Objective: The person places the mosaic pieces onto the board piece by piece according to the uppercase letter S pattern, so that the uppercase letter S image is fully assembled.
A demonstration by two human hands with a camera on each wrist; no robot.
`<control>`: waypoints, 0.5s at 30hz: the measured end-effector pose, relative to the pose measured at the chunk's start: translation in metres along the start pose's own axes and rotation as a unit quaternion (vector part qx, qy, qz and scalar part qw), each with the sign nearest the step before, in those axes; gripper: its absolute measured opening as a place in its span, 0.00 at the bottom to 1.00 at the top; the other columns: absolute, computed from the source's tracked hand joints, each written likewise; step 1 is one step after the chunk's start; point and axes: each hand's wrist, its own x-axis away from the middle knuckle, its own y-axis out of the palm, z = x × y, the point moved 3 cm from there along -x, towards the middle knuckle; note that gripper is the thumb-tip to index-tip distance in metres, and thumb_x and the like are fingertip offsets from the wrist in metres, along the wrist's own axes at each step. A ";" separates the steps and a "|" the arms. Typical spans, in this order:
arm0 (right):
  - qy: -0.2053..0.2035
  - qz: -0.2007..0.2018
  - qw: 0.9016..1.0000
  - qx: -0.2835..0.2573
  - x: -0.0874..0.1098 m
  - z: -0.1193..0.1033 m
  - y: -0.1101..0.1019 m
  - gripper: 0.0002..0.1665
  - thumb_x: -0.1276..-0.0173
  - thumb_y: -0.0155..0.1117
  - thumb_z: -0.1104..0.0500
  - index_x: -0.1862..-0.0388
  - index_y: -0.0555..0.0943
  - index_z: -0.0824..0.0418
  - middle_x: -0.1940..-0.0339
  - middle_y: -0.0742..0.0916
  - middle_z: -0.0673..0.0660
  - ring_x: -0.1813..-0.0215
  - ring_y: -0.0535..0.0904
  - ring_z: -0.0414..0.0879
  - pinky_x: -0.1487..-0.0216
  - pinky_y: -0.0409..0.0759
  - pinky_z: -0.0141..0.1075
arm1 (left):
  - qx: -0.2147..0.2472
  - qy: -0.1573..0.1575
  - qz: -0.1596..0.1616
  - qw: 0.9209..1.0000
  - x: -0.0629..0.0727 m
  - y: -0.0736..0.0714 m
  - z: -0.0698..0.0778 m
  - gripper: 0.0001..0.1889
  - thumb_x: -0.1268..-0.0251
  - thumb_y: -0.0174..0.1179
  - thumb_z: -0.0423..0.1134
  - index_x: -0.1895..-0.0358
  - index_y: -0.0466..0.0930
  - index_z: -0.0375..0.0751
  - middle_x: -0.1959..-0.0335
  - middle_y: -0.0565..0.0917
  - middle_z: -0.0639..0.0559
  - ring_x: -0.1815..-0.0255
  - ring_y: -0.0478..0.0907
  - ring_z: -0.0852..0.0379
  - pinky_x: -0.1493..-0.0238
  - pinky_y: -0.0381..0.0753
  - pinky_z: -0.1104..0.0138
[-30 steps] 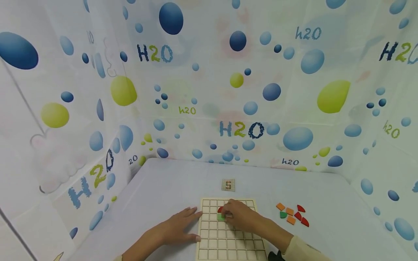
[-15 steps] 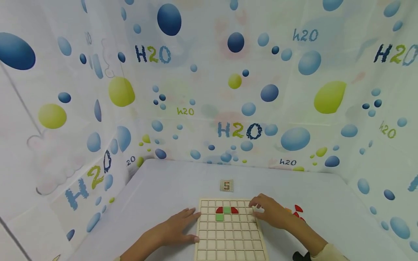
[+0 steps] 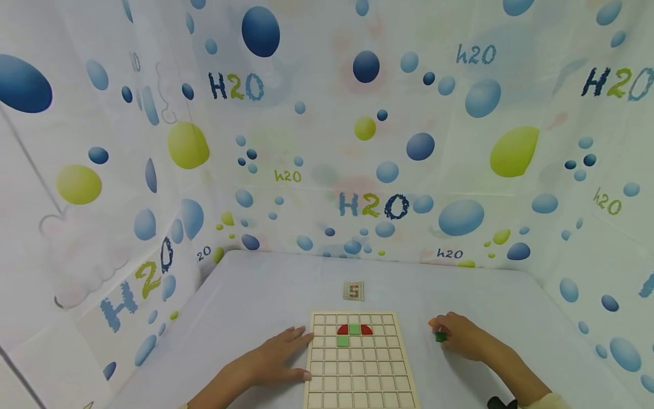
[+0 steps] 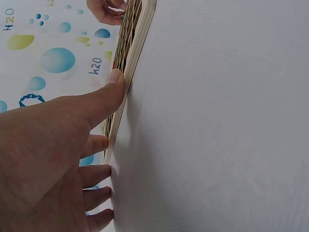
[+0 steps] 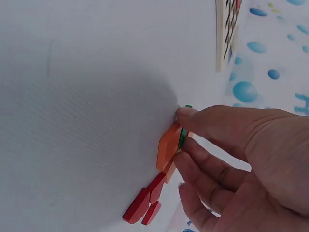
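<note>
The right hand point(image 3: 462, 336) has its grip curled over a small heap of loose tiles on the counter point(image 3: 255, 295), thumb and fingertips pinching a green tile point(image 5: 183, 135) that stands against an orange tile point(image 5: 168, 146); red tiles point(image 5: 145, 203) lie just beside them. This heap sits to the right of the wooden grid board point(image 3: 361, 369), toward the counter's right edge. The left hand point(image 3: 276, 358) lies flat, fingers straight, its grip holding nothing; the thumb presses on the board's left edge, as the left wrist view shows.

The board lies at the middle of the counter's near edge. In its upper rows two red quarter-round tiles flank a green square point(image 3: 355, 328), with another green square point(image 3: 343, 340) one row nearer and to the left. Beyond the board's far edge lies a small card point(image 3: 353, 291) marked with a figure that reads like an "S" or a "5".

A curtain point(image 3: 357, 142) printed with blue and green bubbles surrounds the counter, bearing "H2O" and "h2o" many times over.
</note>
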 end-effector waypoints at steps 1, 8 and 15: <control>0.001 -0.001 1.000 0.002 0.000 0.001 0.000 0.15 0.36 0.75 0.70 0.56 0.81 0.57 0.59 0.82 0.52 0.56 0.77 0.46 0.51 0.82 0.45 | 0.000 0.001 0.000 1.000 0.000 0.000 0.000 0.46 0.34 0.64 0.70 0.18 0.64 0.53 0.16 0.62 0.40 0.16 0.58 0.34 0.23 0.63 0.35; 0.024 0.000 0.999 -0.031 0.000 0.003 0.005 0.12 0.34 0.73 0.70 0.56 0.81 0.58 0.63 0.81 0.51 0.62 0.76 0.45 0.62 0.78 0.39 | 0.004 0.000 0.000 1.000 0.001 0.000 0.000 0.46 0.34 0.64 0.70 0.18 0.64 0.53 0.16 0.62 0.40 0.16 0.58 0.34 0.24 0.64 0.35; 0.022 0.006 0.998 -0.054 -0.001 0.005 0.009 0.10 0.32 0.74 0.67 0.58 0.80 0.59 0.66 0.80 0.51 0.69 0.76 0.43 0.69 0.75 0.33 | -0.004 -0.001 -0.001 1.000 0.000 0.000 0.000 0.46 0.34 0.64 0.70 0.18 0.64 0.53 0.17 0.63 0.40 0.16 0.58 0.34 0.23 0.64 0.35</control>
